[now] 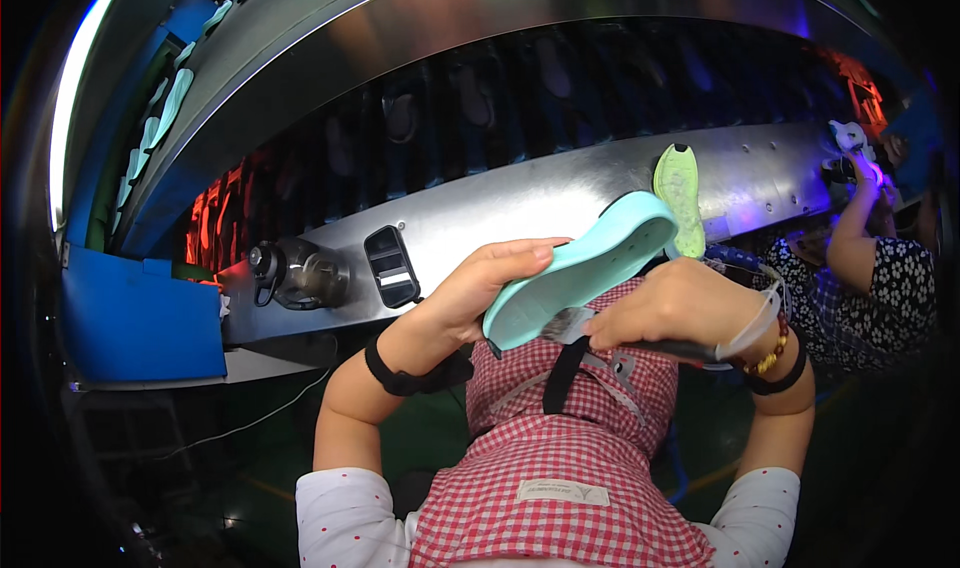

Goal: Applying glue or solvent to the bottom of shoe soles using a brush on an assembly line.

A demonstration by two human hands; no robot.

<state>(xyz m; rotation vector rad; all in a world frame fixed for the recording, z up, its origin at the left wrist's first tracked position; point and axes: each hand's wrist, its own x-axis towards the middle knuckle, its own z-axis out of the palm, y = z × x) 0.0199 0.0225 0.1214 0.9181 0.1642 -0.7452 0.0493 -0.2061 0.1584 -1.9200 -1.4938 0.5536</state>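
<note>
A pale turquoise shoe sole [590, 248] is tilted in front of my chest, its hollow side toward me. My left hand [500, 278] grips its left edge, thumb on the upper rim. My right hand [680, 308] is closed on a flat brush [568, 325] with pale bristles, which touch the sole's lower inside near its left end. The brush's dark handle runs back under my right wrist. Just beyond my right hand, a lime-green shoe sole [680, 193] lies on the metal ledge [520, 203].
A dark bottle [305, 273] and a black phone-like object [391, 266] sit on the ledge at left. Behind it runs a dark conveyor [480, 103] carrying soles, with red glow at both ends. Turquoise soles [175, 103] line the far left. A co-worker [850, 268] handles a pale piece at right.
</note>
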